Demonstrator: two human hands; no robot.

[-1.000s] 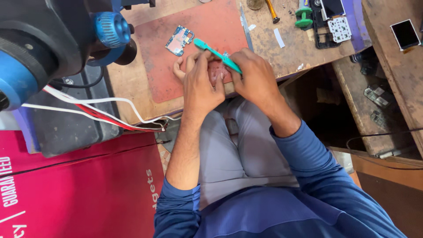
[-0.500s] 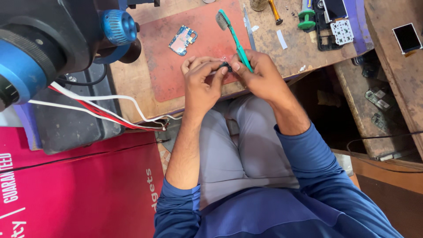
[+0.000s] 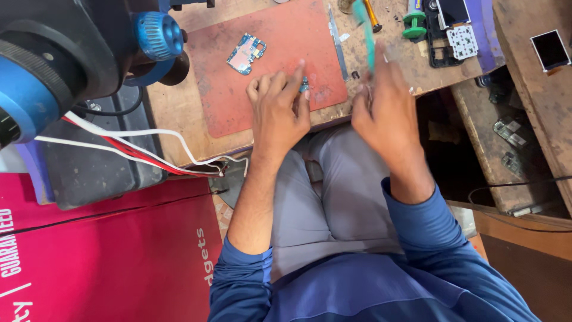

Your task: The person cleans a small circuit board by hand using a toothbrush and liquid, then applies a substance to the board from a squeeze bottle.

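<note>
My left hand [image 3: 279,104] rests on the red work mat [image 3: 262,71] at the bench's front edge, its fingertips pinching a small bluish part [image 3: 304,85]. Off the mat's right edge, my right hand [image 3: 381,101] is blurred and grips a green-handled tool [image 3: 364,27] that points away from me. A small blue circuit board [image 3: 245,53] lies on the mat, beyond my left hand and apart from it.
A large black and blue microscope [image 3: 71,53] looms at the left, with red and white cables [image 3: 131,146] below it. Metal tweezers [image 3: 337,42] lie along the mat's right edge. A phone frame and parts [image 3: 450,30], a green spool [image 3: 414,27] and a small screen [image 3: 549,50] lie at right.
My hands have come apart: the right one moved right, off the mat, carrying the green tool. The left one stays on the mat with the small part.
</note>
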